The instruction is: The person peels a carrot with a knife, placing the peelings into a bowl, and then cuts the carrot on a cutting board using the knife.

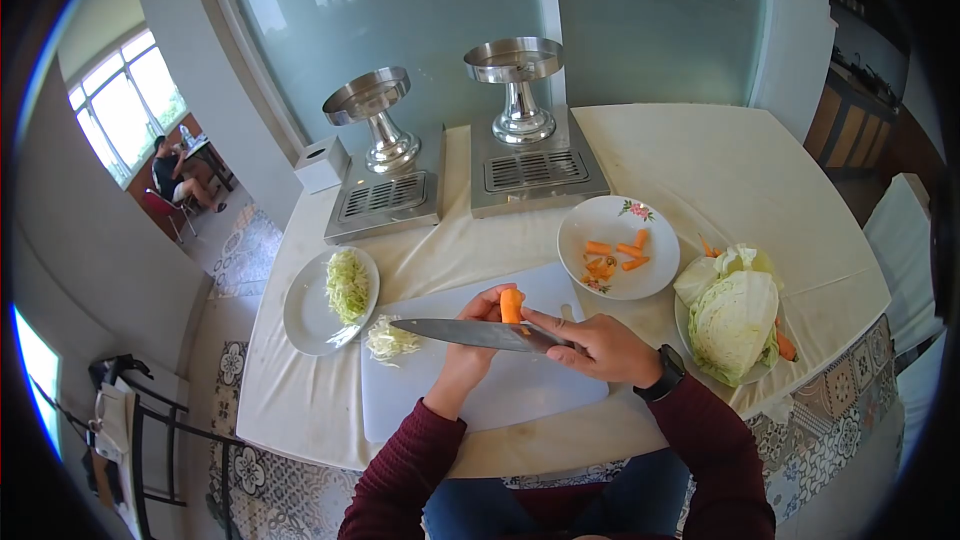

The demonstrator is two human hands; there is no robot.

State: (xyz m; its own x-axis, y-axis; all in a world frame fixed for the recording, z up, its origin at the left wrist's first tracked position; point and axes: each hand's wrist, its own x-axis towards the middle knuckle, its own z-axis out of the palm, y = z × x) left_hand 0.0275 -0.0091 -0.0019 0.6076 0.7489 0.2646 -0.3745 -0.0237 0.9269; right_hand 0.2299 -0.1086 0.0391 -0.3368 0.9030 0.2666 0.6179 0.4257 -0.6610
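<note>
My left hand (468,355) is closed around a piece of carrot (511,304), held upright above the board. In my right hand (605,348) is a large kitchen knife (470,334), its blade pointing left and crossing in front of the carrot and my left fingers. The knife's handle is hidden inside my right hand. Beneath both hands lies a white cutting board (400,410). A small heap of shredded cabbage (390,340) rests on its left part. To the right of the board's far end, a flowered bowl (650,285) contains several carrot pieces (632,250) and some peelings.
At left, a plate (303,325) bears more shredded cabbage (347,286). A cut cabbage (735,325) sits on a plate at right with carrots beside it. Two metal dispenser stands (525,170) (385,200) and a tissue box (322,164) line the back. Another person sits far left.
</note>
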